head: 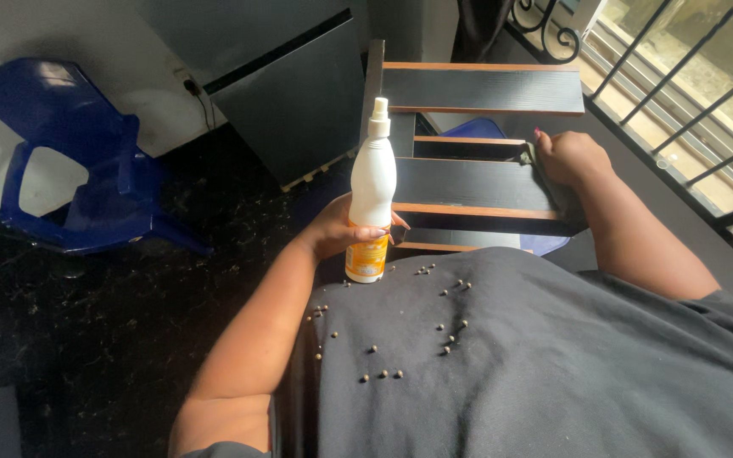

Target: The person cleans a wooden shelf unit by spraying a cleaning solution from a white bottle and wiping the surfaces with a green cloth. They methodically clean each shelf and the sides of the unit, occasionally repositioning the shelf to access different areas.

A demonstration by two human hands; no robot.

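White plastic spray bottle [371, 191] stands upright at centre, clamped in your left hand [341, 229], while at two o'clock your right hand [572, 157] closes on a dark cloth [526, 154] against the black slatted shelf [468, 182]; press evenly along each slat.

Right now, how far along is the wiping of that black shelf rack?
Midway, as far as I can judge. The left hand holds a white spray bottle upright. The right hand presses a dark cloth on a middle black shelf. Whether the upper shelf is already clean, I cannot tell. The lowest shelf near the body shows no cloth on it.
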